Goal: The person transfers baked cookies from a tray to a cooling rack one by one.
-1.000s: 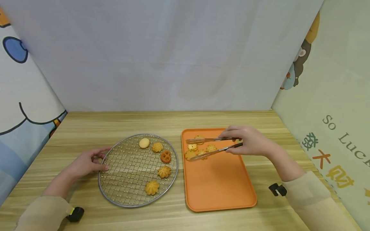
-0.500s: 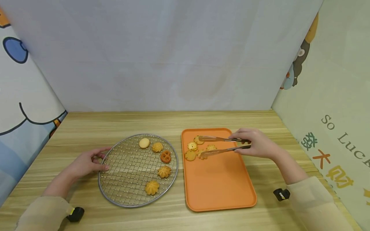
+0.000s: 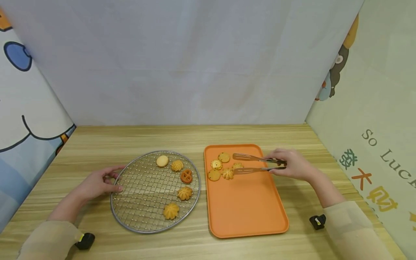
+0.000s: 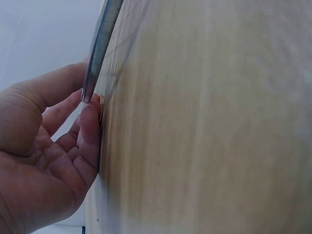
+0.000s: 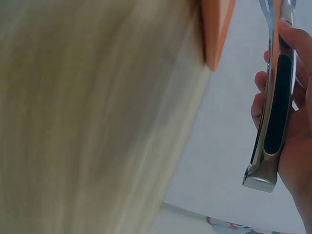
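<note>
My left hand [image 3: 97,184] pinches the left rim of a round wire cooling rack [image 3: 139,196]. In the left wrist view the metal rim [image 4: 102,48] passes between thumb and fingers. My right hand [image 3: 292,165] holds metal tongs [image 3: 260,159] with dark grips [image 5: 280,105]. Their arms are spread apart over the upper part of an orange tray [image 3: 243,209], with nothing between the tips. Beneath the lower arm lies a partly covered flower-shaped cookie [image 3: 238,165]. Beside it sit another flower-shaped cookie [image 3: 227,174], a ring-like cookie [image 3: 216,164] and round cookies [image 3: 214,175].
Along the rack's right half lie a pale oval cookie [image 3: 162,161], a swirled cookie [image 3: 177,166], a pretzel [image 3: 186,176] and flower-shaped cookies [image 3: 184,193]. Rack and tray stand side by side on a wooden table [image 3: 156,249]. A white cloth [image 3: 195,72] hangs behind.
My right hand has drawn the tongs back to the right across the tray, uncovering the cookies on its left. The left hand, rack and cookies have not moved.
</note>
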Action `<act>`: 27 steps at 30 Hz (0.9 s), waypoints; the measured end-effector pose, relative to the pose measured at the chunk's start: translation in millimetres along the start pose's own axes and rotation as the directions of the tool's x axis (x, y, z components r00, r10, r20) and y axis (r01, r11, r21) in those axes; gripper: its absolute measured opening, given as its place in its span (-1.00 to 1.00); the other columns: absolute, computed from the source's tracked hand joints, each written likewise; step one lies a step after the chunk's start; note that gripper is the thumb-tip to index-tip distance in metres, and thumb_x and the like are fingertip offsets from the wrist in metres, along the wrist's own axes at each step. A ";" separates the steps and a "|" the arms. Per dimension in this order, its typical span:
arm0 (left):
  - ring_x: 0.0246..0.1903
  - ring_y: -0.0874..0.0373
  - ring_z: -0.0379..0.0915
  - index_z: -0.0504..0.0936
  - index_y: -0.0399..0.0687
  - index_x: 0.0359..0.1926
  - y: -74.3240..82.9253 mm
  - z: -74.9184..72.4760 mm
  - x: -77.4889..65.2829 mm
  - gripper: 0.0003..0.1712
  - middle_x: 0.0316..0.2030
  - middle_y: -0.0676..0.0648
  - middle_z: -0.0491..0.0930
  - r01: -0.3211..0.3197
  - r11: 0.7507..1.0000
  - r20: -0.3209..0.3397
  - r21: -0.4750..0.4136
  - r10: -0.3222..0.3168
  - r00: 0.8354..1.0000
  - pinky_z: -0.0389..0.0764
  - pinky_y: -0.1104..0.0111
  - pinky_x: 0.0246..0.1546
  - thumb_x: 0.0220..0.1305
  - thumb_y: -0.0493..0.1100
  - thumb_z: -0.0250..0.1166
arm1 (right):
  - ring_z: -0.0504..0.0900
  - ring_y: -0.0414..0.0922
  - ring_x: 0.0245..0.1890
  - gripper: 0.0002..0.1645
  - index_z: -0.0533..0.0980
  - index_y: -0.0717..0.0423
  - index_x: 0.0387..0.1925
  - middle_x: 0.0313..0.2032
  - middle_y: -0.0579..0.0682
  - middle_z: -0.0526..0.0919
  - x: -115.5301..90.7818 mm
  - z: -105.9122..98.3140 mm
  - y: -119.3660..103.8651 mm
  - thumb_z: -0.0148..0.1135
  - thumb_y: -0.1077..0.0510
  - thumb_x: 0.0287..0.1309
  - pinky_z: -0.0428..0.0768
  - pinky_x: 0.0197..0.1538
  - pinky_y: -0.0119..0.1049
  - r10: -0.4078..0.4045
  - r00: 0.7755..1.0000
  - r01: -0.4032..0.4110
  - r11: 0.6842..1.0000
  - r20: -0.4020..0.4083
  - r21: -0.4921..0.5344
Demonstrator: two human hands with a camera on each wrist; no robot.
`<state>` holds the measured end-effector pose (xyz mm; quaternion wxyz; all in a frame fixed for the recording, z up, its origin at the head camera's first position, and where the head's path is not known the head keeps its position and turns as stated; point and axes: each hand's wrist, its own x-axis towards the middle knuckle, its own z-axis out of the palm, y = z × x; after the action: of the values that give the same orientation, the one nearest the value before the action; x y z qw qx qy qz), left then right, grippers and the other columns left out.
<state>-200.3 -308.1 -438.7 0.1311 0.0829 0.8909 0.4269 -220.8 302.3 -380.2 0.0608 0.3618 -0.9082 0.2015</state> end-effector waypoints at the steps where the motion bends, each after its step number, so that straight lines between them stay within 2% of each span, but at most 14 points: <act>1: -0.39 0.18 0.34 0.23 -0.22 0.36 0.2 -0.3 0.0 -0.04 -0.10 -0.25 0.44 0.003 1.000 0.000 0.000 -0.003 1.000 0.44 0.40 -0.43 -0.03 -0.08 0.48 | 0.32 -0.30 -0.58 -0.56 0.61 0.03 -0.05 -0.34 -0.04 0.56 -0.9 1.3 1.8 0.45 0.18 -0.05 0.36 -0.51 -0.44 0.007 1.000 -0.007 1.000 0.000 0.007; 7: -0.39 0.17 0.34 0.23 -0.21 0.36 -0.6 -1.2 1.2 -0.04 -0.10 -0.24 0.43 0.004 1.000 0.001 0.005 -0.004 1.000 0.44 0.40 -0.42 -0.03 -0.06 0.48 | 0.35 -0.30 -0.60 -0.56 0.61 0.06 -0.05 -0.35 -0.01 0.57 -3.7 7.8 11.5 0.45 0.18 -0.07 0.40 -0.52 -0.43 0.045 0.999 -0.045 0.998 0.010 0.047; 15: -0.39 0.17 0.34 0.24 -0.20 0.36 -1.6 -0.6 1.1 -0.04 -0.09 -0.25 0.44 0.012 1.000 -0.005 0.007 -0.012 1.000 0.44 0.40 -0.44 -0.03 -0.06 0.48 | 0.40 -0.32 -0.56 -0.56 0.61 0.06 -0.04 -0.25 -0.02 0.61 -0.9 13.4 21.1 0.44 0.17 -0.04 0.46 -0.47 -0.41 0.089 0.994 -0.094 0.992 0.058 0.086; 27: -0.38 0.15 0.33 0.24 -0.20 0.36 -1.1 0.6 1.1 -0.04 -0.08 -0.26 0.44 0.012 1.000 -0.008 0.019 -0.012 1.000 0.43 0.40 -0.44 -0.04 -0.05 0.48 | 0.41 -0.24 -0.50 -0.57 0.62 0.09 -0.06 -0.25 -0.07 0.59 4.1 15.2 22.6 0.45 0.12 -0.04 0.44 -0.42 -0.40 0.109 0.989 -0.114 0.992 0.104 0.048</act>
<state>-201.1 -308.1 -440.0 0.1294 0.0773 0.8959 0.4179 -238.7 308.3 -400.3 -0.0064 0.3216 -0.9232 0.2103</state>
